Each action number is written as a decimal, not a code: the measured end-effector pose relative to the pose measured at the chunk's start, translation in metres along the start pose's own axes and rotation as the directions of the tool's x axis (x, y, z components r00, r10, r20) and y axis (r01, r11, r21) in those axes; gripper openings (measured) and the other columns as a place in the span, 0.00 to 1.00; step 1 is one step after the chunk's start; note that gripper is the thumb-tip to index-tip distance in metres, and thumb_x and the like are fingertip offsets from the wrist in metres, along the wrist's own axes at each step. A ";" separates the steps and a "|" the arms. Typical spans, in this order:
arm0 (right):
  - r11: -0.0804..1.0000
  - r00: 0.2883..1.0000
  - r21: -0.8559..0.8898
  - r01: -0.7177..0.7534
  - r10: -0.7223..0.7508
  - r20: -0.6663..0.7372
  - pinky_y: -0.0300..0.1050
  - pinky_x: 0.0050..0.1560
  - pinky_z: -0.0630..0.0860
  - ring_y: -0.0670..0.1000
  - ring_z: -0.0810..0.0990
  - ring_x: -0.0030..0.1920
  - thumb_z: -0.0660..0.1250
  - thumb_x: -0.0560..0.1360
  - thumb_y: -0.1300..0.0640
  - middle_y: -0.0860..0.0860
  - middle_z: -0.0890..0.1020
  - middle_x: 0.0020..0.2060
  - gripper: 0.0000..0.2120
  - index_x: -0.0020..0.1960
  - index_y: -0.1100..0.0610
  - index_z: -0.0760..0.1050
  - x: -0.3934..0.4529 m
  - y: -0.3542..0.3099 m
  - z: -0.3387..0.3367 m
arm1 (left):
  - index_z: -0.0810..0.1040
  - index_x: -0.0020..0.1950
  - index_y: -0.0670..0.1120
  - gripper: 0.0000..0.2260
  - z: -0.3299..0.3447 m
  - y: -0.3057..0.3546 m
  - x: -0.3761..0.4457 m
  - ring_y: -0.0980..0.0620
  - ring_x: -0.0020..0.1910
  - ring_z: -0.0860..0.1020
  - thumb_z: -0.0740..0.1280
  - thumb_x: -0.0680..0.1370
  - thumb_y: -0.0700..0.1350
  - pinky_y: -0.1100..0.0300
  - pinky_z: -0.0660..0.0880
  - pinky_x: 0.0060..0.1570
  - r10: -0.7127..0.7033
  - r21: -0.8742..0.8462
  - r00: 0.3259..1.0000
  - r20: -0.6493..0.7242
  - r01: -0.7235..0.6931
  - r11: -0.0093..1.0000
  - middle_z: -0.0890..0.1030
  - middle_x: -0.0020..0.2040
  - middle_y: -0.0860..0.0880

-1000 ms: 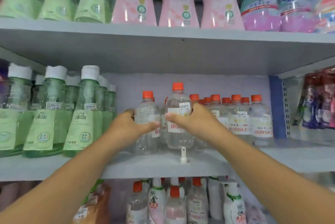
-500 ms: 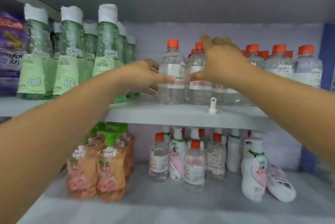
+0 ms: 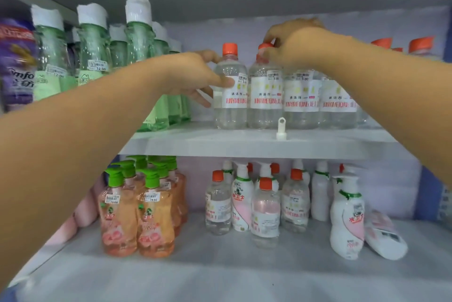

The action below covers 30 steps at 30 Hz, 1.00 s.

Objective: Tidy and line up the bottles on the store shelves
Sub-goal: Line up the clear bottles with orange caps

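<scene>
Risk: the left hand (image 3: 195,76) is grasping the end clear bottle (image 3: 230,91) at its label; a hard push is likely tipping its neighbours. The right hand (image 3: 291,42) is pinching the next orange cap (image 3: 265,46). Clear, red-lettered, upright bottles are lining the middle shelf (image 3: 244,141) at 12 o'clock.

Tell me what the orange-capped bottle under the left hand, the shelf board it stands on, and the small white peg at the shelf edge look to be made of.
Orange-capped bottle: clear glossy plastic, probably; you see through it, and its label looks like paper or film. Shelf board: matte pale grey, likely painted metal, though the look leaves it open. White peg: smooth opaque plastic, apparently moulded, with a hole in its top.
</scene>
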State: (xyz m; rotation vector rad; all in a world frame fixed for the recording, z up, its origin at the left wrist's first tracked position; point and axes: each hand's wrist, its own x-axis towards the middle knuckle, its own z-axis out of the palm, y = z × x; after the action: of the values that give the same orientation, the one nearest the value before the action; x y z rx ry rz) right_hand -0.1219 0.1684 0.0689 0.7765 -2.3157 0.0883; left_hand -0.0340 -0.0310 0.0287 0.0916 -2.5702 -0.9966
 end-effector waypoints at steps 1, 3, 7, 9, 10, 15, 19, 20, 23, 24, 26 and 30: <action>1.000 1.000 0.005 -0.002 0.002 0.017 0.54 0.67 0.67 0.59 0.75 0.65 0.56 0.83 0.39 0.51 0.79 0.64 0.21 0.68 0.50 0.75 0.003 0.001 0.000 | 0.69 0.66 0.54 0.23 0.001 0.000 0.003 0.47 0.54 0.84 0.76 0.76 0.50 0.48 0.84 0.53 0.002 0.019 1.000 -0.013 -0.001 1.000 0.83 0.58 0.48; 0.996 0.998 0.085 -0.005 0.000 0.060 0.50 0.61 0.73 0.57 0.78 0.60 0.58 0.82 0.39 0.50 0.81 0.60 0.20 0.66 0.48 0.77 0.007 0.006 0.000 | 0.69 0.64 0.53 0.23 0.003 0.001 0.007 0.50 0.53 0.84 0.77 0.75 0.51 0.49 0.83 0.53 0.007 0.048 0.999 -0.050 -0.004 0.999 0.82 0.57 0.49; 0.969 0.996 0.248 0.002 -0.025 0.089 0.46 0.52 0.73 0.52 0.80 0.52 0.62 0.81 0.40 0.45 0.83 0.49 0.16 0.61 0.46 0.82 0.013 0.015 0.002 | 0.71 0.64 0.51 0.24 0.012 -0.005 0.015 0.53 0.51 0.84 0.79 0.73 0.51 0.56 0.84 0.48 0.038 -0.053 0.992 -0.119 -0.044 0.998 0.82 0.56 0.49; 0.959 0.995 0.283 0.001 -0.030 0.098 0.45 0.51 0.71 0.52 0.80 0.52 0.63 0.81 0.42 0.45 0.82 0.47 0.15 0.61 0.47 0.82 0.016 0.016 0.003 | 0.71 0.64 0.51 0.25 0.021 -0.013 0.018 0.55 0.50 0.84 0.79 0.73 0.51 0.65 0.81 0.38 0.071 -0.130 0.983 -0.167 -0.094 0.987 0.81 0.57 0.49; 0.956 0.994 0.292 0.000 -0.031 0.103 0.45 0.51 0.71 0.52 0.81 0.52 0.63 0.81 0.42 0.45 0.83 0.49 0.16 0.62 0.48 0.82 0.018 0.017 0.004 | 0.70 0.64 0.51 0.25 0.024 -0.018 0.019 0.56 0.50 0.83 0.78 0.73 0.51 0.67 0.79 0.34 0.083 -0.167 0.978 -0.189 -0.115 0.979 0.81 0.58 0.48; 0.941 0.996 0.337 -0.022 -0.008 0.085 0.45 0.50 0.75 0.48 0.84 0.46 0.66 0.80 0.41 0.47 0.86 0.48 0.15 0.56 0.49 0.84 0.025 0.019 0.010 | 0.73 0.64 0.55 0.21 0.026 -0.030 0.018 0.55 0.49 0.85 0.76 0.75 0.52 0.63 0.82 0.40 0.102 -0.251 0.980 -0.173 -0.144 0.957 0.83 0.56 0.50; 0.940 0.996 0.341 -0.020 -0.011 0.090 0.46 0.50 0.75 0.49 0.84 0.47 0.65 0.80 0.40 0.48 0.86 0.45 0.15 0.54 0.50 0.83 0.024 0.019 0.010 | 0.74 0.68 0.58 0.17 0.023 -0.034 0.018 0.52 0.55 0.85 0.70 0.79 0.49 0.50 0.81 0.59 0.078 -0.299 0.994 -0.078 -0.098 0.949 0.85 0.58 0.50; 0.939 0.996 0.344 -0.019 -0.012 0.088 0.46 0.49 0.74 0.49 0.83 0.47 0.65 0.80 0.40 0.48 0.86 0.43 0.15 0.54 0.50 0.82 0.022 0.019 0.009 | 0.74 0.69 0.58 0.18 0.024 -0.034 0.017 0.51 0.56 0.84 0.69 0.79 0.50 0.50 0.80 0.59 0.068 -0.298 0.995 -0.075 -0.087 0.951 0.84 0.60 0.50; 0.933 0.996 0.361 -0.009 -0.025 0.090 0.46 0.51 0.74 0.49 0.83 0.48 0.65 0.80 0.42 0.47 0.85 0.44 0.13 0.56 0.48 0.82 0.019 0.020 0.008 | 0.70 0.70 0.57 0.28 0.029 -0.031 0.018 0.51 0.54 0.83 0.72 0.73 0.65 0.51 0.79 0.57 0.056 -0.132 0.986 -0.157 -0.077 0.988 0.82 0.59 0.52; 0.929 0.995 0.370 -0.006 -0.030 0.092 0.46 0.52 0.75 0.49 0.83 0.49 0.65 0.81 0.42 0.46 0.85 0.45 0.13 0.57 0.48 0.82 0.019 0.020 0.008 | 0.69 0.70 0.57 0.31 0.030 -0.030 0.017 0.52 0.53 0.83 0.73 0.71 0.67 0.52 0.79 0.57 0.063 -0.076 0.981 -0.184 -0.078 0.994 0.82 0.56 0.53; 0.924 0.996 0.382 -0.004 -0.033 0.089 0.46 0.53 0.75 0.49 0.83 0.49 0.65 0.81 0.43 0.46 0.85 0.48 0.12 0.58 0.48 0.82 0.018 0.020 0.010 | 0.70 0.68 0.56 0.32 0.029 -0.031 0.020 0.52 0.50 0.84 0.76 0.69 0.65 0.53 0.81 0.56 0.065 -0.075 0.977 -0.202 -0.082 0.994 0.83 0.53 0.53; 0.921 0.997 0.390 -0.012 -0.020 0.079 0.45 0.52 0.74 0.49 0.82 0.49 0.65 0.81 0.44 0.46 0.84 0.48 0.13 0.59 0.48 0.82 0.017 0.019 0.011 | 0.72 0.66 0.49 0.24 0.024 -0.033 0.019 0.52 0.50 0.86 0.77 0.74 0.52 0.55 0.81 0.56 0.052 -0.227 0.990 -0.129 -0.080 0.971 0.85 0.55 0.48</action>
State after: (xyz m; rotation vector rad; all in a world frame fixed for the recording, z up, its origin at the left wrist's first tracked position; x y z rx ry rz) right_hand -0.1489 0.1725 0.0741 0.9953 -2.4052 0.5410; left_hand -0.0626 -0.0446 -0.0032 0.0040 -2.3139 -1.2174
